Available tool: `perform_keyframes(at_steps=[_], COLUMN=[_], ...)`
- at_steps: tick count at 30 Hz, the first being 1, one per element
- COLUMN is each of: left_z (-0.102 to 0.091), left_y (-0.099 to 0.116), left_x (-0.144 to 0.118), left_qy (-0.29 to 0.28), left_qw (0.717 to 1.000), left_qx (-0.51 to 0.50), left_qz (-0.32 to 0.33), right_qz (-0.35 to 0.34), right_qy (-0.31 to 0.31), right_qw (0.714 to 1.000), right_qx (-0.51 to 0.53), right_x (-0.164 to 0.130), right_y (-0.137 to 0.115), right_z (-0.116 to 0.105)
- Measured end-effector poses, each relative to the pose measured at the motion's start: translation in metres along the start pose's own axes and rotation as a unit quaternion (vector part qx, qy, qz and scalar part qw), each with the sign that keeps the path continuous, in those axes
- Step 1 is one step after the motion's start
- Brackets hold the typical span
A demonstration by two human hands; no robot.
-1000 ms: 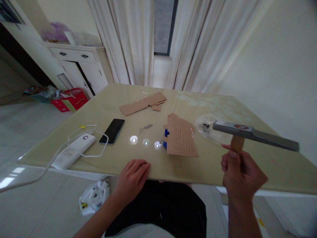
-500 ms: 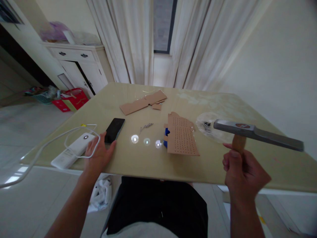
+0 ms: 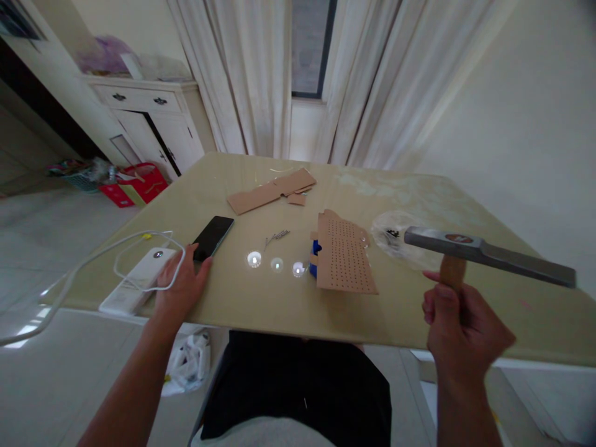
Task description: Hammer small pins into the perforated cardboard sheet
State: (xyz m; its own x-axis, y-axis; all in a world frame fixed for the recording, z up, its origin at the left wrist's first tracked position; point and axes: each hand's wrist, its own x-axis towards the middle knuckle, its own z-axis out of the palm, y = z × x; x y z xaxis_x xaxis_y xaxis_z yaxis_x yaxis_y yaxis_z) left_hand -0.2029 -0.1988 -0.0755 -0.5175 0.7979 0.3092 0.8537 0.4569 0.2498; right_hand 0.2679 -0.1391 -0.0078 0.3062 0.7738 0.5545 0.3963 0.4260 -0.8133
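Left hand (image 3: 182, 282), open and flat, has moved from the table (image 3: 261, 310) edge to the phone (image 3: 213, 236); right hand (image 3: 459, 329) is still gripping the raised hammer (image 3: 484, 254)

the scene is lit softly by daylight through the curtains (image 3: 261, 74). three lamp reflections are seen as glare on the glossy bench (image 3: 261, 298). edges are bent by wide-angle distortion; shadows are faint.
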Motion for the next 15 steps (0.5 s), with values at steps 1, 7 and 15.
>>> perform_keyframes(at_steps=[1, 7, 15], left_z=[0.0, 0.006, 0.014], left_y=[0.001, 0.021, 0.059], left_x=[-0.002, -0.056, -0.104], left_qy=[0.003, -0.017, -0.019], left_qw=[1.0, 0.992, 0.972], left_qx=[-0.005, -0.039, 0.005], left_qz=[0.007, 0.119, 0.233], right_qz=[0.0, 0.002, -0.017], right_qy=[0.0, 0.002, 0.036], right_qw=[1.0, 1.0, 0.998], right_qx=[-0.001, 0.004, 0.052], right_x=[0.0, -0.001, 0.007], right_y=[0.001, -0.001, -0.004], right_z=[0.0, 0.001, 0.021])
